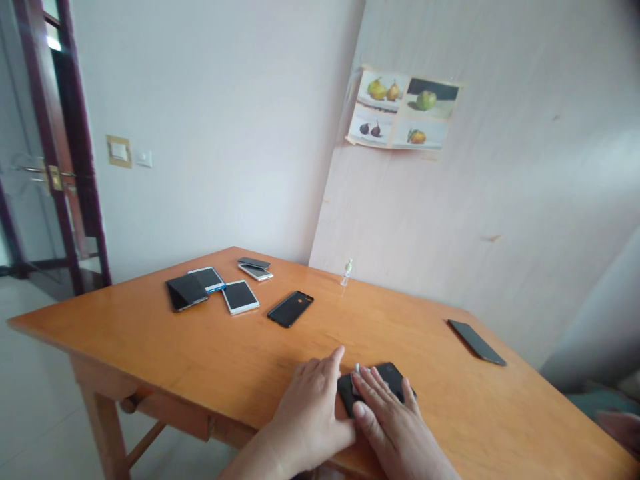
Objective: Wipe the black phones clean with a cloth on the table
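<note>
A black smartphone [395, 375] lies flat near the table's front edge, partly covered by my hands. My left hand [311, 403] braces its left end, thumb along the near side and index finger stretched toward the far corner. On top of the phone, my right hand [387, 413] presses a small white wipe [356, 381] with its fingers laid nearly flat. Most of the wipe is hidden beneath those fingers. Beyond my hands rests an empty black phone case [291, 309] with a round hole.
On the wooden table [150, 347], a dark tablet-like device [187, 292], white-framed devices [241, 297] and two stacked phones [255, 269] lie at the left. A small clear spray bottle [346, 272] stands by the wall. A flat dark object [477, 342] lies right.
</note>
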Demonstrator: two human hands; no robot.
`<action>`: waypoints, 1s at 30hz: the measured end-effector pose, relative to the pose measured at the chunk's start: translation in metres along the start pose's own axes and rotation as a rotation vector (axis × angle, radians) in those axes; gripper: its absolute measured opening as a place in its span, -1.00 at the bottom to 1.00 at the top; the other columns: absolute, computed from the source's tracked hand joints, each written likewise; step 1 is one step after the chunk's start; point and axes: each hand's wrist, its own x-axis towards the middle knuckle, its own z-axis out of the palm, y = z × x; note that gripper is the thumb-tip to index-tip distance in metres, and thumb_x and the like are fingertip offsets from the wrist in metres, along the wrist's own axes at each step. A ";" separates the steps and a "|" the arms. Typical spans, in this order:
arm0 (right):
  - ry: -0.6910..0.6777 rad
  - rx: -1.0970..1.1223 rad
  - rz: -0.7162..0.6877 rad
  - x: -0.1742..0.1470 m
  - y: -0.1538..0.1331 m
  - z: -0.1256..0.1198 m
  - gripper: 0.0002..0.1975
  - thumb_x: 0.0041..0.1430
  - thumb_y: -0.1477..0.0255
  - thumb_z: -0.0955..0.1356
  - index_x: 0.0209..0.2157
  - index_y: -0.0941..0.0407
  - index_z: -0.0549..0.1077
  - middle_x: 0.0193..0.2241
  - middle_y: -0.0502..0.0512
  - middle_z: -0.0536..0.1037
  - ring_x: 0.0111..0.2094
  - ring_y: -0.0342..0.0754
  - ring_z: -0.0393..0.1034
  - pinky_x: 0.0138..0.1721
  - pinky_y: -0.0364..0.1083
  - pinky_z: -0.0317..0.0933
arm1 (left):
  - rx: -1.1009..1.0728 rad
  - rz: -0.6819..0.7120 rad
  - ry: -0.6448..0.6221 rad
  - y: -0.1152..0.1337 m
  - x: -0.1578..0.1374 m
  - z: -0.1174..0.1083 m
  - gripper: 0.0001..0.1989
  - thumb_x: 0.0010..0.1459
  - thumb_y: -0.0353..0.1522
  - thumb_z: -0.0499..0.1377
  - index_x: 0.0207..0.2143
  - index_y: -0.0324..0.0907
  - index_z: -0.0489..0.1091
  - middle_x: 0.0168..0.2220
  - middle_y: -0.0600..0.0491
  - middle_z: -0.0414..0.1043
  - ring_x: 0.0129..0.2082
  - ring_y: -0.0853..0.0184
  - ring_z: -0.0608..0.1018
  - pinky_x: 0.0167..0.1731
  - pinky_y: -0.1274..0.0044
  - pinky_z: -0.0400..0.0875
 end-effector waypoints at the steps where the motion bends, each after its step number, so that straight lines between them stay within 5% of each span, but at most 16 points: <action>1: 0.024 -0.026 0.067 0.001 0.009 0.000 -0.45 0.36 0.08 0.06 0.28 -0.04 0.16 0.28 0.09 0.13 0.31 0.18 -0.06 0.22 0.47 -0.32 | 0.006 -0.001 0.001 0.000 0.000 0.000 -0.11 -0.10 -0.31 0.21 0.31 -0.25 0.02 0.14 -0.16 0.32 0.11 0.05 0.32 0.16 0.28 0.12; 6: 0.101 -0.162 0.228 0.003 0.031 0.006 -0.46 0.36 0.10 0.10 0.26 0.00 0.23 0.29 0.16 0.11 0.31 0.24 -0.06 0.20 0.50 -0.29 | 0.002 -0.007 0.006 -0.001 0.001 0.002 -0.09 -0.13 -0.34 0.23 0.30 -0.22 0.03 0.16 -0.14 0.30 0.14 0.07 0.30 0.17 0.31 0.09; 13: 0.050 0.020 -0.140 -0.009 -0.012 0.003 -0.47 0.35 0.12 0.14 0.29 -0.06 0.15 0.26 0.12 0.17 0.28 0.19 0.02 0.25 0.39 -0.23 | -0.007 -0.017 -0.001 -0.008 0.000 0.004 -0.16 -0.09 -0.35 0.22 0.29 -0.15 0.07 0.16 -0.10 0.31 0.14 0.10 0.32 0.16 0.33 0.13; 19: 0.062 -0.068 0.276 -0.011 0.023 -0.009 -0.42 0.36 0.07 0.07 0.26 0.04 0.21 0.28 0.15 0.11 0.30 0.22 -0.05 0.21 0.48 -0.28 | 0.011 0.025 0.051 -0.007 0.001 0.007 -0.20 -0.10 -0.37 0.20 0.26 -0.16 0.11 0.14 -0.11 0.34 0.14 0.09 0.34 0.16 0.29 0.15; 21: 0.066 -0.090 0.302 -0.012 0.029 -0.005 -0.38 0.34 0.05 0.07 0.26 0.09 0.22 0.27 0.19 0.10 0.30 0.25 -0.05 0.21 0.49 -0.26 | 0.006 0.028 0.055 -0.008 0.001 0.009 -0.19 -0.11 -0.38 0.21 0.25 -0.14 0.12 0.14 -0.11 0.34 0.14 0.10 0.35 0.16 0.29 0.16; 27: 0.058 -0.022 -0.122 -0.028 -0.004 0.011 -0.37 0.31 0.06 0.17 0.32 -0.01 0.08 0.29 0.12 0.07 0.29 0.24 -0.02 0.23 0.41 -0.18 | 0.022 0.044 0.052 -0.011 0.001 0.007 -0.28 -0.02 -0.35 0.19 0.24 -0.11 0.13 0.15 -0.09 0.34 0.15 0.10 0.35 0.14 0.28 0.18; 30: 0.033 0.001 -0.085 -0.033 -0.012 0.002 -0.39 0.34 0.09 0.13 0.33 0.02 0.05 0.30 0.11 0.06 0.31 0.19 -0.06 0.25 0.41 -0.25 | 0.030 0.059 0.032 -0.009 0.001 0.004 -0.30 0.00 -0.33 0.19 0.23 -0.11 0.14 0.14 -0.10 0.35 0.14 0.10 0.37 0.14 0.28 0.19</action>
